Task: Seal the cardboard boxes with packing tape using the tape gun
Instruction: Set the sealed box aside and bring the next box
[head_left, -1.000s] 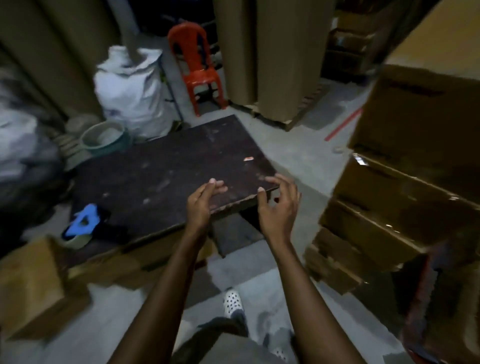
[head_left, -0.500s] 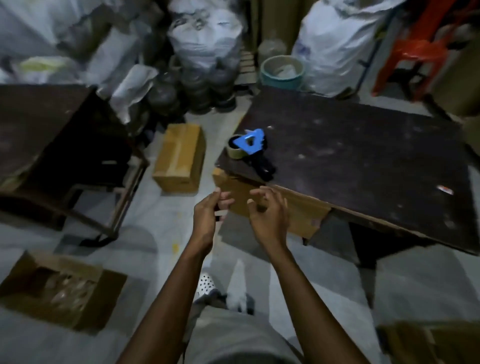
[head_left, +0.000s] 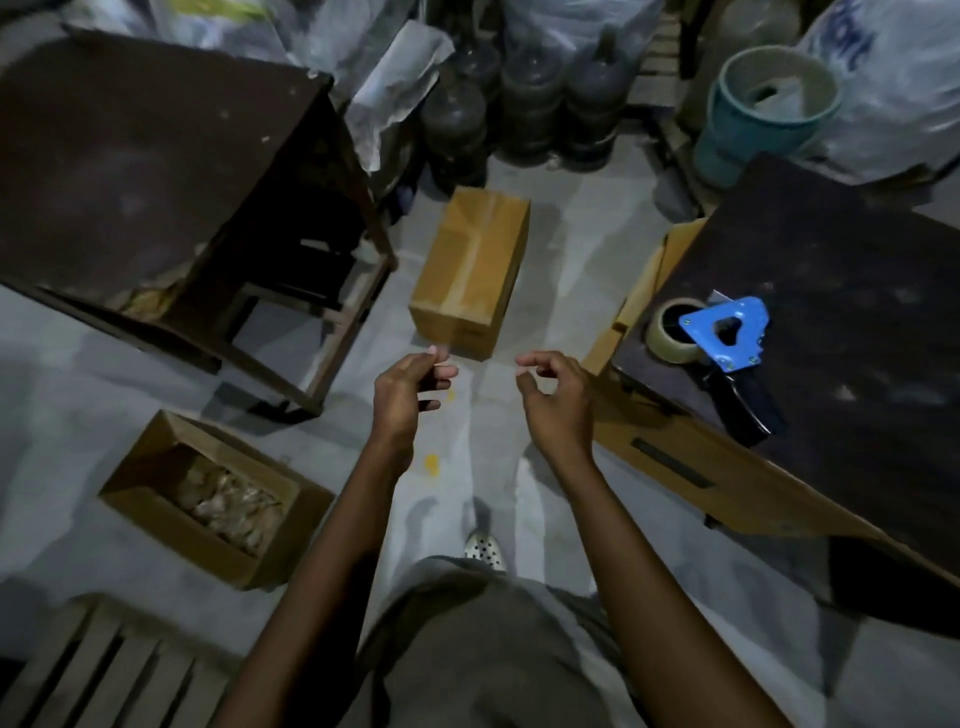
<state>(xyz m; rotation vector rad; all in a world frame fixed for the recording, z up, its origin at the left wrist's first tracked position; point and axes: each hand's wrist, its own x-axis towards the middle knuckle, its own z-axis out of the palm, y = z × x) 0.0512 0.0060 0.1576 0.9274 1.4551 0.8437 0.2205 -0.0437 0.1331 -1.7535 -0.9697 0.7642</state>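
Note:
A closed cardboard box (head_left: 470, 270) lies on the grey floor ahead of me, with tape along its top seam. The blue tape gun (head_left: 727, 332) with its roll of tape rests on the dark table (head_left: 852, 291) at the right. An open cardboard box (head_left: 208, 499) with pale contents sits on the floor at the lower left. My left hand (head_left: 410, 400) and my right hand (head_left: 558, 400) hover side by side just short of the closed box, fingers curled and apart, holding nothing.
A second dark table (head_left: 145, 156) with a stool under it stands at the left. Large water bottles (head_left: 519, 104), white sacks and a teal bucket (head_left: 758, 114) crowd the back. Flat cardboard (head_left: 701, 467) leans under the right table. A wooden pallet (head_left: 104, 675) is at the bottom left.
My view has swung left from the right table toward the floor. The closed box now lies straight ahead. My hands have spread apart and lowered slightly.

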